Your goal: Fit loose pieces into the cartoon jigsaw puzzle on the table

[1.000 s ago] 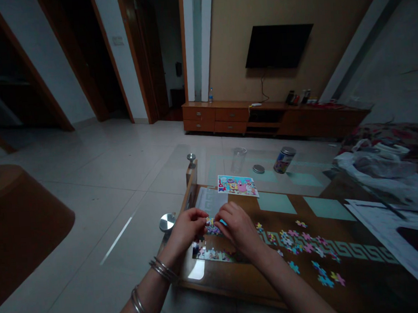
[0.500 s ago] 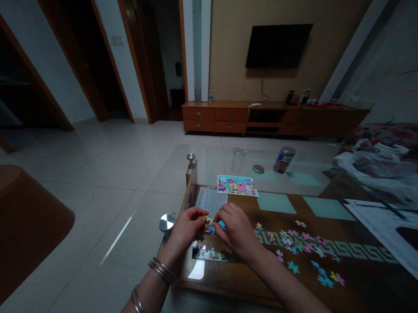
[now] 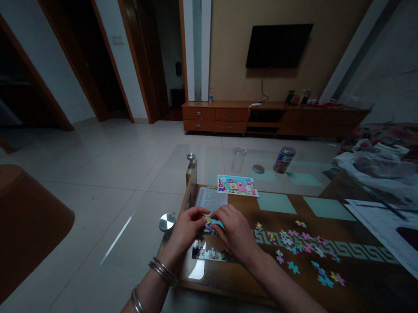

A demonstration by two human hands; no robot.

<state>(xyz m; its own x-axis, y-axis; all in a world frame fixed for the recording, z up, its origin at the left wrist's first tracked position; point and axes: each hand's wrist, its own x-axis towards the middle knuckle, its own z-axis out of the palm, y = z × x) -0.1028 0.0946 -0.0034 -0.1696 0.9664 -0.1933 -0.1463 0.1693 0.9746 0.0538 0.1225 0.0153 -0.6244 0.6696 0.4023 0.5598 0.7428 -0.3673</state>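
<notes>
My left hand (image 3: 188,228) and my right hand (image 3: 234,227) come together over the near left part of the glass table. Both close their fingertips on small joined jigsaw pieces (image 3: 209,222), yellow, blue and white, held between them. Just below lies a partly joined strip of jigsaw puzzle (image 3: 209,254) on the glass, its right end hidden by my right hand. Loose jigsaw pieces (image 3: 307,248) in pink, blue and yellow are scattered to the right. Beyond my hands lies a cartoon picture card (image 3: 237,186).
Farther back on the glass table (image 3: 239,279) stand a clear jar (image 3: 238,159), a metal lid (image 3: 258,169) and a printed can (image 3: 284,160). Paper sheets (image 3: 386,232) and plastic bags (image 3: 377,164) lie at the right. A brown rounded object (image 3: 28,231) is at far left.
My right hand has shifted slightly left, bringing its fingertips closer to my left hand's. The scattered pieces and everything else stay put.
</notes>
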